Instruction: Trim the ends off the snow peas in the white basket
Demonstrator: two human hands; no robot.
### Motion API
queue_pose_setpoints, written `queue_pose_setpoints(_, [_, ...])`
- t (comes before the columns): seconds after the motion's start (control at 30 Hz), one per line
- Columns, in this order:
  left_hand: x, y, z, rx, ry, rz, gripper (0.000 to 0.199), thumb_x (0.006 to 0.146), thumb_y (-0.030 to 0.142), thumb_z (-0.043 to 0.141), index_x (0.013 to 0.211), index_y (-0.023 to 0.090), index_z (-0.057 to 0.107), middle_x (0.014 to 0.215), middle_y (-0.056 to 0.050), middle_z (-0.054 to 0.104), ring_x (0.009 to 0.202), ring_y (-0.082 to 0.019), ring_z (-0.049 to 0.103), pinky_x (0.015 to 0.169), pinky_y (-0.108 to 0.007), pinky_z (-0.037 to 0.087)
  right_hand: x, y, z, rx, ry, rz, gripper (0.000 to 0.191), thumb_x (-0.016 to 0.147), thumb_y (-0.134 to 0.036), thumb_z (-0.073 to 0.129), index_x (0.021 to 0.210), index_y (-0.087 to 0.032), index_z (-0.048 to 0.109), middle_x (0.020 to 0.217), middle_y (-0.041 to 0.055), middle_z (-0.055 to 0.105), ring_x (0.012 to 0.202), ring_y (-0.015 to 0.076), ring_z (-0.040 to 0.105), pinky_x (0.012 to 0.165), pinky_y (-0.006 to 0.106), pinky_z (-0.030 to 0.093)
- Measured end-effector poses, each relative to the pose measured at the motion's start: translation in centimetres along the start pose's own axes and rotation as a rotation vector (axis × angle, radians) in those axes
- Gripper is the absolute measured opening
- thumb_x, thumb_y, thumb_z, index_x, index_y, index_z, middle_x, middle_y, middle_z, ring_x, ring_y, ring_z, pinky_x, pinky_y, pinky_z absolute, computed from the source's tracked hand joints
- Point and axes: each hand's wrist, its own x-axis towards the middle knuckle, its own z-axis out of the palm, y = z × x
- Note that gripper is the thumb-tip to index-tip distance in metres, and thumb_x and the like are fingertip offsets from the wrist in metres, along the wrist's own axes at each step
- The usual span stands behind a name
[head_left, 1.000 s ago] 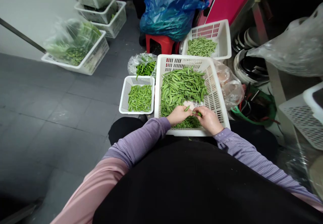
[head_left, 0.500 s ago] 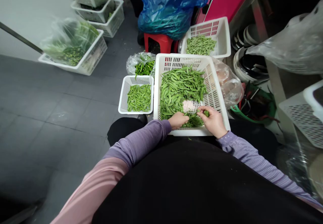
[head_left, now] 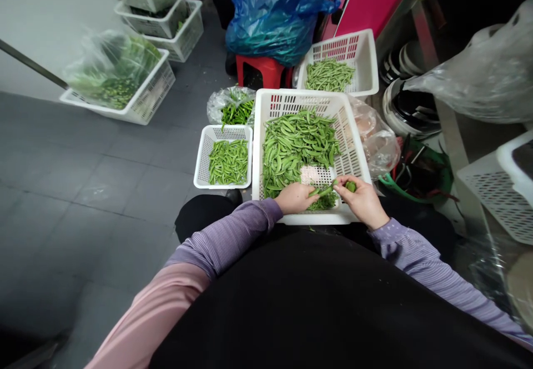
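Observation:
A large white basket (head_left: 353, 130) in front of me holds a heap of flat green pea pods (head_left: 291, 144). Over its near end, my left hand (head_left: 295, 197) is closed on one end of a green pod (head_left: 325, 190). My right hand (head_left: 357, 196) pinches the other end at its fingertips, with more pods (head_left: 351, 186) tucked inside the fingers. Below the hands lies a small pile of green trimmings (head_left: 322, 202). Left of the large basket, a small white basket (head_left: 201, 161) contains more pods.
Behind stand a white basket of green beans (head_left: 368, 61), a red stool (head_left: 264, 69) under a blue bag (head_left: 275, 19), and a bag of green peppers (head_left: 237, 111). A green basin (head_left: 447, 177) and a hanging plastic bag (head_left: 478, 80) are at right; stacked baskets (head_left: 166, 22) at back left.
My right hand has moved slightly right, away from my left hand, and the pod between them shows more. The whole view has shifted slightly.

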Motion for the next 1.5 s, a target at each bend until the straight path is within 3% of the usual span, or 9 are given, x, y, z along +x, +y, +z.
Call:
queue_pose_setpoints(0.17, [-0.2, 0.0, -0.8, 0.059, -0.051, 0.092, 0.027, 0.076, 0.028, 0.051, 0.052, 0.017, 0.052, 0.046, 0.001, 0.044, 0.048, -0.01, 0.039, 0.051, -0.021, 0.027, 0.0, -1.8, -0.9, -0.529, -0.029, -0.309, 0.02, 0.077, -0.03, 0.05, 0.089, -0.018, 0.061, 0.084, 0.0084, 0.059, 0.07, 0.0195, 0.054, 0.06, 0.03, 0.04])
queue_pose_setpoints(0.3, [-0.5, 0.2, -1.3, 0.011, -0.101, 0.174, 0.025, 0.073, 0.026, 0.054, 0.051, 0.017, 0.049, 0.054, 0.001, 0.047, 0.052, -0.01, 0.039, 0.055, -0.021, 0.026, 1.3, -3.5, -1.4, -0.771, -0.47, -0.522, 0.013, 0.075, -0.018, 0.05, 0.08, -0.02, 0.062, 0.083, 0.0058, 0.059, 0.064, 0.0155, 0.052, 0.054, 0.027, 0.035])
queue_pose_setpoints(0.47, [-0.8, 0.8, -1.2, -0.035, 0.069, 0.113, 0.029, 0.08, 0.029, 0.045, 0.054, 0.016, 0.048, 0.056, 0.0, 0.046, 0.056, -0.01, 0.038, 0.059, -0.021, 0.03, 3.2, -4.3, -0.3, -0.437, -0.691, -0.208, 0.014, 0.067, -0.031, 0.063, 0.064, -0.019, 0.057, 0.056, -0.0022, 0.051, 0.053, 0.0119, 0.045, 0.051, 0.025, 0.033])
queue_pose_setpoints(0.63, [-0.2, 0.1, -0.6, -0.177, 0.148, -0.04, 0.028, 0.083, 0.029, 0.04, 0.062, 0.014, 0.053, 0.057, 0.002, 0.049, 0.057, -0.009, 0.042, 0.059, -0.019, 0.033, 1.9, -2.6, 2.0, 0.389, -0.383, 0.282, 0.031, 0.066, -0.048, 0.06, 0.065, -0.021, 0.043, 0.043, -0.0086, 0.03, 0.038, 0.0073, 0.023, 0.038, 0.022, 0.018])
queue_pose_setpoints(0.8, [0.7, -1.0, 0.5, -0.134, -0.019, -0.192, 0.019, 0.078, 0.022, 0.046, 0.069, 0.012, 0.06, 0.06, -0.002, 0.054, 0.062, -0.013, 0.049, 0.066, -0.023, 0.039, 4.0, 1.0, -2.3, 0.807, 0.155, 0.316, 0.032, 0.06, -0.039, 0.058, 0.056, -0.022, 0.032, 0.047, -0.0065, 0.031, 0.038, 0.0061, 0.022, 0.035, 0.021, 0.017])
queue_pose_setpoints(0.93, [0.7, -0.7, 0.7, -0.369, -0.005, -0.185, 0.032, 0.073, 0.021, 0.054, 0.103, 0.011, 0.058, 0.067, -0.002, 0.056, 0.067, -0.014, 0.053, 0.07, -0.025, 0.042, 3.9, 0.5, -4.4, 0.696, 0.067, 0.384, 0.019, 0.059, -0.032, 0.059, 0.066, -0.021, 0.045, 0.058, -0.0012, 0.052, 0.045, 0.0097, 0.043, 0.037, 0.022, 0.029])
queue_pose_setpoints(1.1, [0.9, -0.1, 1.0, -0.854, -0.095, -0.295, 0.048, 0.074, 0.016, 0.05, 0.121, 0.011, 0.047, 0.058, 0.004, 0.049, 0.05, -0.007, 0.043, 0.053, -0.021, 0.04, 0.5, -2.5, 0.9, 0.382, -0.297, 0.381, 0.03, 0.059, -0.037, 0.066, 0.078, -0.018, 0.054, 0.047, -0.0063, 0.046, 0.033, 0.0072, 0.033, 0.033, 0.022, 0.021])
queue_pose_setpoints(1.3, [0.8, 0.1, 1.4, -1.159, 0.036, -0.431, 0.038, 0.067, 0.006, 0.046, 0.102, 0.01, 0.061, 0.09, -0.007, 0.062, 0.066, -0.008, 0.05, 0.054, -0.019, 0.039, 0.2, -2.2, 3.7, 0.071, -0.161, 0.193, 0.029, 0.063, -0.043, 0.061, 0.077, -0.017, 0.06, 0.045, -0.0049, 0.046, 0.039, 0.0096, 0.035, 0.041, 0.024, 0.026])
queue_pose_setpoints(1.5, [0.5, 0.6, 1.7, -1.397, 0.175, -0.363, 0.035, 0.072, 0.009, 0.047, 0.103, 0.012, 0.062, 0.114, -0.008, 0.059, 0.106, -0.014, 0.051, 0.092, -0.026, 0.038, 0.4, -1.8, 5.1, -0.264, -0.018, 0.076, 0.018, 0.06, -0.034, 0.062, 0.068, -0.019, 0.057, 0.06, -0.0002, 0.056, 0.056, 0.0157, 0.047, 0.053, 0.027, 0.034])
